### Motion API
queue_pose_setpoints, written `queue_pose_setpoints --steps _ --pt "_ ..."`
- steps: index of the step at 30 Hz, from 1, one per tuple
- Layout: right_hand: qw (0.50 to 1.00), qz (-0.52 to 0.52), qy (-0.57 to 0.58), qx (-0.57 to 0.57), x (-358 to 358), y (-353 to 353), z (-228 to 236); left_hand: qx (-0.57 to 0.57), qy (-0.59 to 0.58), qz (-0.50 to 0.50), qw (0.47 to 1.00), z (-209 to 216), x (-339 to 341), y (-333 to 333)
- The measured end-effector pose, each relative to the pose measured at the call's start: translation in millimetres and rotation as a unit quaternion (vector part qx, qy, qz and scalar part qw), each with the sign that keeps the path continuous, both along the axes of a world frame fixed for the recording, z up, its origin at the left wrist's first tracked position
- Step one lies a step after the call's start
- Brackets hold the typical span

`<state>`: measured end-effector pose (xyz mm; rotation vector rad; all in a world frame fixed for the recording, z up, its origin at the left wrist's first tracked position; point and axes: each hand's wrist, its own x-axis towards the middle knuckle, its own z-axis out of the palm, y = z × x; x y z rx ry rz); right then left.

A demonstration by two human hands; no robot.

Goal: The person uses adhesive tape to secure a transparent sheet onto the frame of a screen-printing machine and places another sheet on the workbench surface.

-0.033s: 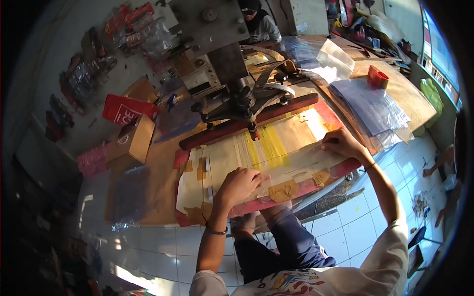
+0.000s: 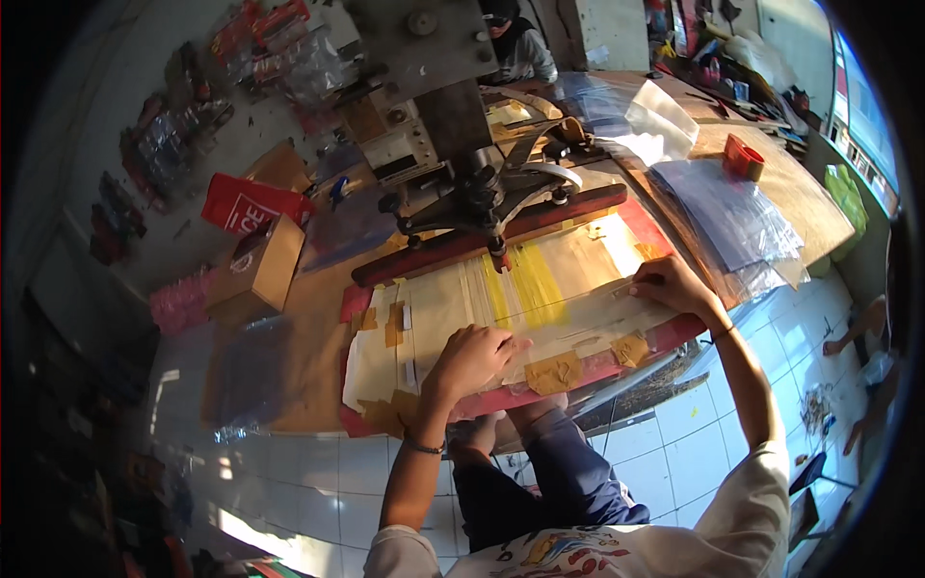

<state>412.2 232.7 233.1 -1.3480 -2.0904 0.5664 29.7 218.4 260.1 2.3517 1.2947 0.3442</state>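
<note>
Hands are laid on a clear plastic sheet [image 2: 540,308] spread over the red press bed [image 2: 665,337] beneath a heavy press machine [image 2: 472,183]. The left hand [image 2: 472,356] is pressed flat on the sheet's near left part, fingers loosely bent and nothing clenched in it; a dark band is worn at its wrist. The right hand [image 2: 670,284] is set at the sheet's right edge, fingertips pinched down on the film there. Yellow stripes [image 2: 525,279] are seen through the sheet at mid-bed, and patches of brown tape [image 2: 554,371] are stuck along the bed's near rim. To the left, an open cardboard box [image 2: 255,265] is stood on the wooden table [image 2: 308,356], with a red bag [image 2: 246,207] just behind it; what the box holds cannot be told. To the right, a stack of clear plastic bags [image 2: 723,212] is piled on the bench, with a small red tape roll [image 2: 744,159] beyond it. Another person [image 2: 515,43] is seated behind the machine.
</note>
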Motion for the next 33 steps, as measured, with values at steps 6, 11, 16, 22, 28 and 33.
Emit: queue_pose_setpoints --steps 6,11,16,22,28,33 --pt "0.997 -0.052 0.044 -0.033 -12 -4 6 0.127 -0.098 0.010 0.987 10 -14 -20" --pt "0.992 -0.105 0.053 -0.053 -21 -5 12 0.463 -0.280 0.035 0.840 145 -88 -111" --pt "0.992 -0.110 0.060 -0.024 -29 -2 5 0.670 -0.373 0.153 0.623 175 -186 -199" --pt "0.991 -0.130 0.018 0.008 -31 -9 8 0.656 -0.395 0.247 0.594 141 -244 -244" --pt "0.991 -0.130 -0.009 0.036 -33 -14 9 0.618 -0.422 0.271 0.605 107 -258 -253" --pt "0.988 -0.151 -0.019 0.028 -36 -15 14 0.609 -0.435 0.254 0.613 99 -257 -246"
